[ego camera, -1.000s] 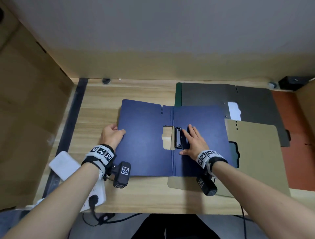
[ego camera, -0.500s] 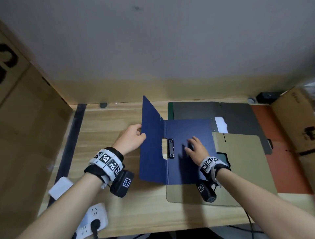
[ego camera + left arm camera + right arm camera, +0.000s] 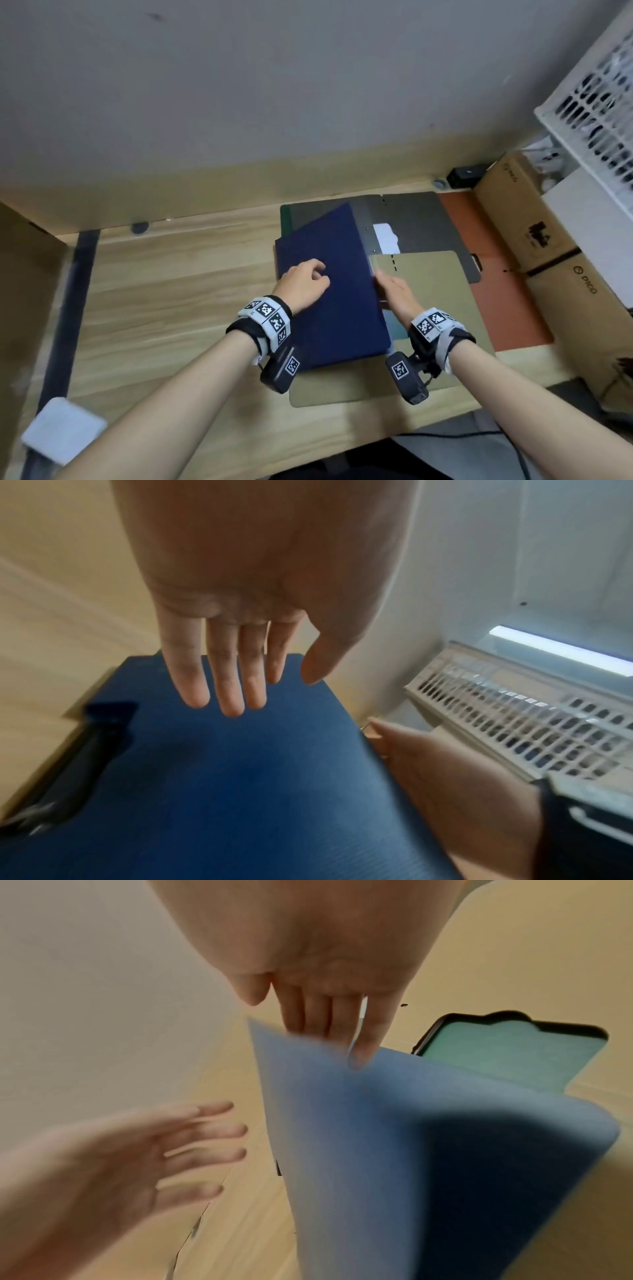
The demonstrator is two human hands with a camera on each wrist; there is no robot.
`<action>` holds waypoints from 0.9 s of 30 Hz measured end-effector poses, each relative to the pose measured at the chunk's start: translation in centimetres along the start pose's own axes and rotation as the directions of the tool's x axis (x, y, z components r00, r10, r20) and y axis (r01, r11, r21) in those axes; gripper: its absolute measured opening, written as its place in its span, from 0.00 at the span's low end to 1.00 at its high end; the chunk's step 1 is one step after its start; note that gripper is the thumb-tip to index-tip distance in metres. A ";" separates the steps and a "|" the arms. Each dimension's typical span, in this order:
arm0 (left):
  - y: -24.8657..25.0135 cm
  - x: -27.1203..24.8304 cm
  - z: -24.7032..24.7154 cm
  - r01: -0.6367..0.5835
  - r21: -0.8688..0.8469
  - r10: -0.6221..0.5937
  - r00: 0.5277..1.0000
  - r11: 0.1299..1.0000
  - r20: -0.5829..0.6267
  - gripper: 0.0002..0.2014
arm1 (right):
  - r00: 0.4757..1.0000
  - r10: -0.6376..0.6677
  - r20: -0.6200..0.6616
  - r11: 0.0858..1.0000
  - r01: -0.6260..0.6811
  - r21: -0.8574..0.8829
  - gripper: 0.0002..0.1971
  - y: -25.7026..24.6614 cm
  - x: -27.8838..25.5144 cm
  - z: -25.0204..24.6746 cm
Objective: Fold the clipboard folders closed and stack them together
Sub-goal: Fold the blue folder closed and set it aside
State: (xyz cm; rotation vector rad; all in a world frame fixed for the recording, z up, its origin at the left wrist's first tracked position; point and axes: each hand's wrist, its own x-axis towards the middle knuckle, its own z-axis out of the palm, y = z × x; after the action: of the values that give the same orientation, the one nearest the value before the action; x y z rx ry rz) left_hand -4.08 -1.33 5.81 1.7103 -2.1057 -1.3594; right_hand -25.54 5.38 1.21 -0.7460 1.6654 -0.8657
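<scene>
Two hands work one folder on the light wooden tabletop. At the 9 o'clock side, the left hand lies over the front cover of the dark blue textured clipboard folder; its fingers are straight and spread only slightly, gripping nothing, and whether they press the cover or hover just above it cannot be told. The blue folder appears folded over, though its free edge at 3 o'clock is not yet flat. There the right hand meets that edge, fingers extended; in the right wrist view a fingertip touches the curled blue cover, but whether the thumb pinches it cannot be told.

Beneath the blue folder lies an open tan cardboard-coloured clipboard folder, through whose cut-out window a green surface shows. Toward 1 o'clock lies an open dark grey clipboard folder, partly under the other two, and beyond it a rust-red desk mat.

Step in hand, as judged: closing the first folder, nearly done. The next move calls for flattening the free edge, squaring the blue folder, then shifting it aside so the tan and grey folders can be folded and stacked with it.
</scene>
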 end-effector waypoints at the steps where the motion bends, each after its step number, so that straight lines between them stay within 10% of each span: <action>1: -0.8 0.3 0.8 0.040 -0.007 -0.040 0.999 0.999 0.006 0.20 | 1.000 0.017 -0.021 1.000 -0.017 -0.014 0.23 0.6 0.4 -0.3; 8: -6.1 -0.5 4.8 0.342 -0.060 -0.346 0.934 0.938 -0.082 0.10 | 0.999 0.020 -0.047 0.967 -0.031 -0.254 0.12 4.9 2.6 -3.2; 12: -9.1 -0.5 7.7 0.488 -0.247 -0.525 0.844 0.837 -0.110 0.27 | 0.999 0.051 -0.013 0.917 -0.052 -0.397 0.18 6.4 3.6 -3.7; 19: -8.8 -0.3 8.8 0.497 -0.640 -0.679 0.732 0.586 -0.053 0.26 | 0.999 0.021 -0.041 0.856 -0.040 -0.516 0.09 7.1 3.6 -2.3; 27: -12.7 1.6 9.0 0.509 -0.610 -0.689 0.720 0.607 -0.084 0.22 | 0.989 -0.030 -0.147 0.793 -0.066 -0.606 0.15 6.9 3.0 -1.2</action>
State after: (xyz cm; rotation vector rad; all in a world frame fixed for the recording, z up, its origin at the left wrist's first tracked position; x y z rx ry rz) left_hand -0.57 2.75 -8.82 2.2422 -0.8099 -1.4869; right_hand -27.78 6.85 -5.97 -1.1185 2.1172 -0.3523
